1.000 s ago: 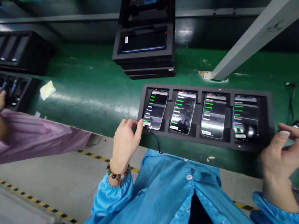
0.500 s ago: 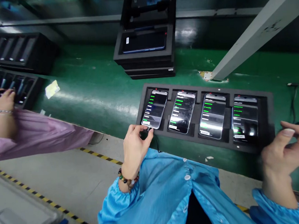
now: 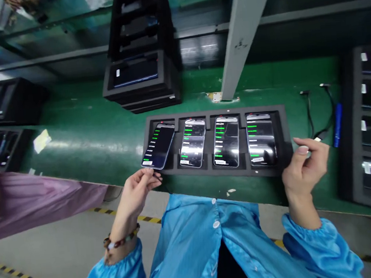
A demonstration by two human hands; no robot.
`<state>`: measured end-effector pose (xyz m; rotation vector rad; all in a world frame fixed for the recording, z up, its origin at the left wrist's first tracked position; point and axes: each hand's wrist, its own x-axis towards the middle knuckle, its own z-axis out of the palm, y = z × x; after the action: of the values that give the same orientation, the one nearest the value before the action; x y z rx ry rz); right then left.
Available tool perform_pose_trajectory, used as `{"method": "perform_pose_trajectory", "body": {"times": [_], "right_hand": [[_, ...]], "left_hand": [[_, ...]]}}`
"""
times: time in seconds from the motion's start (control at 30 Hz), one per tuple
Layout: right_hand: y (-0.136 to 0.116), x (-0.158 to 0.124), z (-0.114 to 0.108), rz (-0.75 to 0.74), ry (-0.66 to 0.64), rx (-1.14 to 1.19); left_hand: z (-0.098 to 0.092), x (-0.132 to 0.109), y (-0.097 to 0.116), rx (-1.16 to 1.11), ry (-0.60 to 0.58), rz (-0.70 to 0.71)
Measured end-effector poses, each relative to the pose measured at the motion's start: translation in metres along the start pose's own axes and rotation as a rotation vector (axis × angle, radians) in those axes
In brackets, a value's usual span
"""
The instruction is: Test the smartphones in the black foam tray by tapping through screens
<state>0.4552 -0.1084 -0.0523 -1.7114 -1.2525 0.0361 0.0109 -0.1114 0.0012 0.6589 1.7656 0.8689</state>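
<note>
A black foam tray holds several phones in a row, their lit screens showing green and white text lines. The leftmost phone lies slanted, its lower end over the tray's front edge. At that end my left hand is closed in a pinch on a small black cable plug, partly hidden by the fingers. The rightmost phone lies straight in its slot. Beside the tray's right end, my right hand is loosely curled, thumb and forefinger apart, with nothing visible held.
Black cables and a blue pen-like tool lie to the right, before another tray of phones. Stacked trays stand behind. A grey post rises at the back. A co-worker's pink sleeve is at the left.
The view has swung right, bringing the right-hand tray and cables into sight. The leftmost phone's lower end has shifted outward, and its screen has turned darker. My right hand remains beside the tray.
</note>
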Motion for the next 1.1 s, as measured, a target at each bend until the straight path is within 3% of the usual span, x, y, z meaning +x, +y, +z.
{"method": "perform_pose_trajectory", "body": {"times": [0.2,0.43,0.53,0.6,0.7,0.77,0.83,0.9,0.97,1.03,1.1], "right_hand": [[0.01,-0.001,0.001,0.029,0.013,0.104],[0.017,0.0,-0.001,0.016,0.037,0.205],[0.002,-0.005,-0.008,-0.098,0.06,0.262],[-0.02,-0.015,-0.011,-0.193,-0.158,0.403],[-0.06,-0.038,-0.008,-0.208,-0.811,0.609],[-0.077,-0.05,-0.007,-0.11,-1.163,0.669],[-0.079,-0.054,-0.012,0.083,-1.341,0.734],[-0.067,-0.045,-0.027,0.285,-1.293,0.748],[-0.044,-0.025,-0.046,0.359,-1.039,0.64],[-0.015,0.003,-0.064,0.39,-0.724,0.42],[0.014,0.032,-0.074,0.429,-0.535,0.1]], "left_hand": [[0.035,-0.006,0.012,-0.319,0.059,-0.13],[0.063,-0.013,0.007,-0.329,0.253,0.003],[0.082,-0.041,0.01,-0.371,0.15,-0.014],[0.104,-0.066,0.018,-0.461,-0.068,-0.052],[0.147,-0.093,0.031,-0.477,-0.411,-0.179],[0.176,-0.097,0.036,-0.497,-0.57,-0.179],[0.194,-0.089,0.037,-0.463,-0.637,-0.069],[0.194,-0.071,0.038,-0.371,-0.615,0.12],[0.175,-0.046,0.039,-0.228,-0.519,0.336],[0.14,-0.019,0.042,-0.003,-0.335,0.534],[0.099,0.008,0.044,0.329,-0.009,0.671]]}}
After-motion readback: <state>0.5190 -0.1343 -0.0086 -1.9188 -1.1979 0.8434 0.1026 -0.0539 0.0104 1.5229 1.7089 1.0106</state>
